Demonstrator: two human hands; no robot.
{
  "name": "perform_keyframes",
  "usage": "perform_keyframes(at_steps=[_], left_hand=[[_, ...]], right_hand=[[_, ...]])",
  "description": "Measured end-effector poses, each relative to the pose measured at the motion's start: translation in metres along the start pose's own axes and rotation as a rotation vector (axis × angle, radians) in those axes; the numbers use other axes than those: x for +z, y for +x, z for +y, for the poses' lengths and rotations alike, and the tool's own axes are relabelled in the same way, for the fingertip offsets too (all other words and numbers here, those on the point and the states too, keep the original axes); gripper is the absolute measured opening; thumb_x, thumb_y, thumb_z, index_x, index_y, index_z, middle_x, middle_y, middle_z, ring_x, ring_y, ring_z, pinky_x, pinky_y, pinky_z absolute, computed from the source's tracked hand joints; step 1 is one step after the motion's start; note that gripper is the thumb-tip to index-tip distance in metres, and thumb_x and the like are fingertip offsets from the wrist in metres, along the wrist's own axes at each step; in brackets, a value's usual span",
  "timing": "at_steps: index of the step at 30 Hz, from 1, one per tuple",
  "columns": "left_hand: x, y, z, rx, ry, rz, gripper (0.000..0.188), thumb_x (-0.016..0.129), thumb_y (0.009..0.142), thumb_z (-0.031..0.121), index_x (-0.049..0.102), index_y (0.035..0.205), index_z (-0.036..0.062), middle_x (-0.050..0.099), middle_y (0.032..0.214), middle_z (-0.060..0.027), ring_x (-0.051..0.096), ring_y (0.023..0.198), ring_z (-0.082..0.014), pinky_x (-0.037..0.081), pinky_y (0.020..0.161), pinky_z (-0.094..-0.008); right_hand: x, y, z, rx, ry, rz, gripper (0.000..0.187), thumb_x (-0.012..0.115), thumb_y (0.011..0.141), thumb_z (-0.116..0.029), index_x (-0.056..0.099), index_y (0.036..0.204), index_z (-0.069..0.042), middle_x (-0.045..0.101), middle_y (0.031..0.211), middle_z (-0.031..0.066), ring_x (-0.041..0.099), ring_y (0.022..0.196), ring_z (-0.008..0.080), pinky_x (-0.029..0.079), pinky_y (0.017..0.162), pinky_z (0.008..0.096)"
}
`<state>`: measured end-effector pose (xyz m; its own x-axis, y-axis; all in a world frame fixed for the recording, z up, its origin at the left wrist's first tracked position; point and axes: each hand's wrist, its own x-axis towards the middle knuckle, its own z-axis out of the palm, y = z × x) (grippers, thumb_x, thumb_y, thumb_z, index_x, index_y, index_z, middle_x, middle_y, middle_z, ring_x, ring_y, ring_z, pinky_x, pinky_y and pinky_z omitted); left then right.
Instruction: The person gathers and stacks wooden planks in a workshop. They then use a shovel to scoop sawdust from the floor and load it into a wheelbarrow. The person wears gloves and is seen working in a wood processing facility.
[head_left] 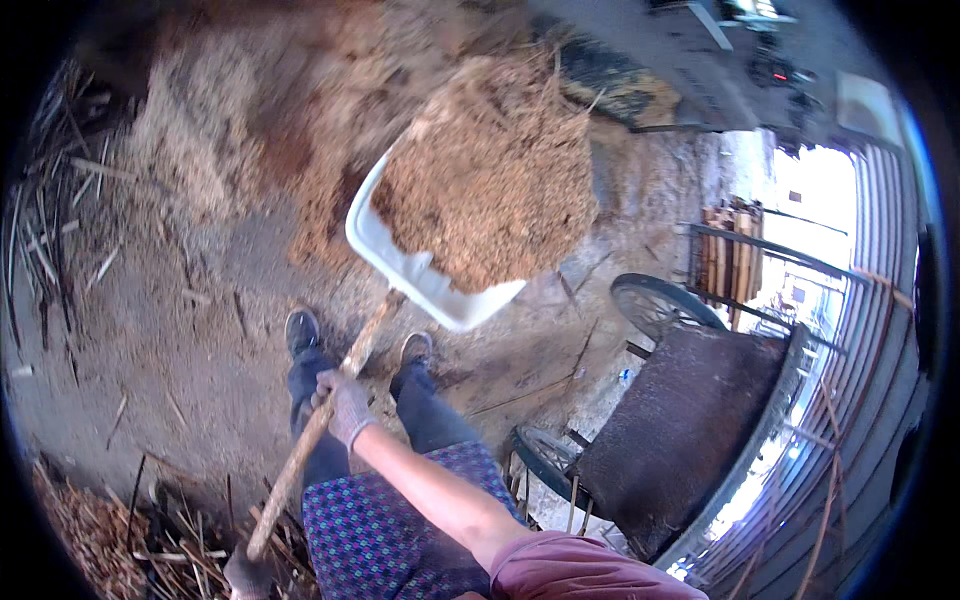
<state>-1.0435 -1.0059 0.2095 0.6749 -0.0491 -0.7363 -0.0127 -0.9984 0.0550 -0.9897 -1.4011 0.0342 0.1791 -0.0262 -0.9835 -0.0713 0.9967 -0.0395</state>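
Observation:
A large shovel with a white scoop (366,222) and a rough wooden handle (300,458) stretches out ahead of me. Heaped in the scoop is a mound of brown sawdust or wood shavings (490,190), which hides most of its inside. My gloved right hand (345,405) is closed around the middle of the handle. Down at the handle's rear end, near the lower edge of the view, my left hand (248,575) grips it, partly cut off by the dark rim.
A two-wheeled cart with a dark flat bed (685,425) stands at the right, beside a corrugated metal wall (880,400). Stacked wood (732,250) lies beyond it. Loose sawdust (200,130) covers the floor at far left; sticks and scraps (180,540) lie at lower left. Machinery (690,60) stands at far right.

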Motion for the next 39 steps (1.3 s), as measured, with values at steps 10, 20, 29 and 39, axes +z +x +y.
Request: perform_keyframes(at_steps=[10,20,29,39], left_hand=[[-0.198,-0.117,0.082,0.198,0.122,-0.11,0.043,0.068,0.087,0.031,0.066,0.129,0.0173,0.073,0.105,-0.0212,0.071,0.096,-0.0407,0.054,0.083,-0.0525],[-0.357,-0.159,0.271,0.467,0.252,0.092,0.047,0.067,0.084,0.02,0.067,0.132,0.0199,0.074,0.089,-0.0176,0.072,0.077,-0.0348,0.056,0.068,-0.0456],[-0.357,-0.174,0.4,0.938,0.304,0.63,0.042,0.076,0.08,0.016,0.067,0.121,0.0102,0.069,0.081,-0.0154,0.068,0.076,-0.0392,0.052,0.068,-0.0502],[-0.316,-0.177,0.482,1.289,0.244,0.896,0.044,0.063,0.086,0.022,0.062,0.13,0.0176,0.061,0.1,-0.0019,0.061,0.094,-0.0234,0.046,0.088,-0.0445]], right_hand=[[0.029,-0.26,-0.12,-0.103,0.188,-0.064,0.016,0.062,0.093,-0.019,0.055,0.079,-0.015,0.051,0.064,0.0012,0.054,0.056,0.0216,0.056,0.066,0.0478],[0.063,-0.504,-0.324,-0.536,0.294,-0.246,0.019,0.065,0.092,-0.021,0.054,0.078,-0.015,0.051,0.063,-0.0001,0.055,0.055,0.0184,0.057,0.066,0.0462],[-0.039,-0.644,-0.378,-0.985,0.408,-0.43,0.019,0.07,0.09,-0.024,0.056,0.081,-0.014,0.054,0.065,0.0019,0.06,0.063,0.0198,0.061,0.074,0.0457],[-0.19,-0.597,-0.371,-0.854,0.746,0.111,0.028,0.06,0.097,-0.035,0.048,0.076,-0.019,0.047,0.059,-0.003,0.051,0.052,0.0162,0.054,0.067,0.0431]])
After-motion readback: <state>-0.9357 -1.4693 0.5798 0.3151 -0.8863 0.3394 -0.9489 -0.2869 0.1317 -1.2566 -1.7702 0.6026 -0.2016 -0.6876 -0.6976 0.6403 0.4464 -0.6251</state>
